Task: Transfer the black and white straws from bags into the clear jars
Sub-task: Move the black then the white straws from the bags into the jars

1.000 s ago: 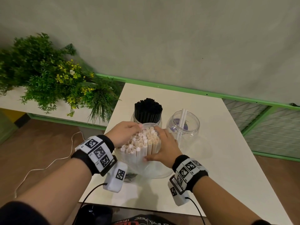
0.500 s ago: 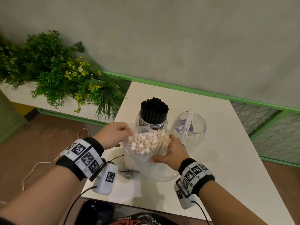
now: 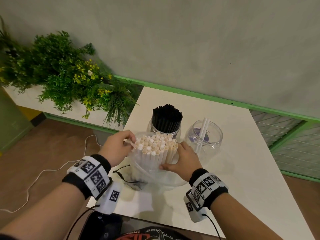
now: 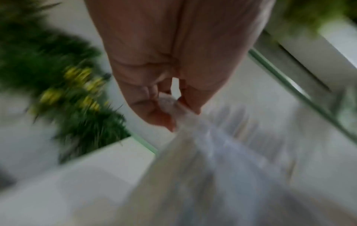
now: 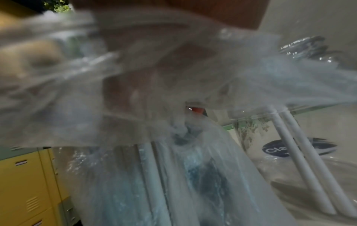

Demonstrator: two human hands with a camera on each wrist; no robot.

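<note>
A bundle of white straws [image 3: 155,147] stands upright in a clear plastic bag [image 3: 152,172] near the table's front. My left hand [image 3: 119,147] pinches the bag's upper edge [image 4: 172,104] on the left side. My right hand [image 3: 180,158] wraps the bag and the bundle from the right; in the blurred right wrist view the plastic [image 5: 173,91] covers the fingers. Behind the bundle stands a clear jar [image 3: 152,126] packed with black straws [image 3: 167,116]. To its right a second clear jar [image 3: 204,135] holds two white straws [image 3: 202,130], visible also as white straws [image 5: 301,160].
The white table [image 3: 242,153] has a wall behind it and a green rail [image 3: 225,101]. A planter of green plants [image 3: 65,75] stands left of the table. A crumpled empty bag with black bits [image 3: 131,181] lies by my left wrist. A white cable [image 3: 34,181] runs on the floor.
My head has shifted, so the scene sits further right in view. The left hand has slid from the top of the bundle to the bag's left edge; the right hand stays on the bundle.
</note>
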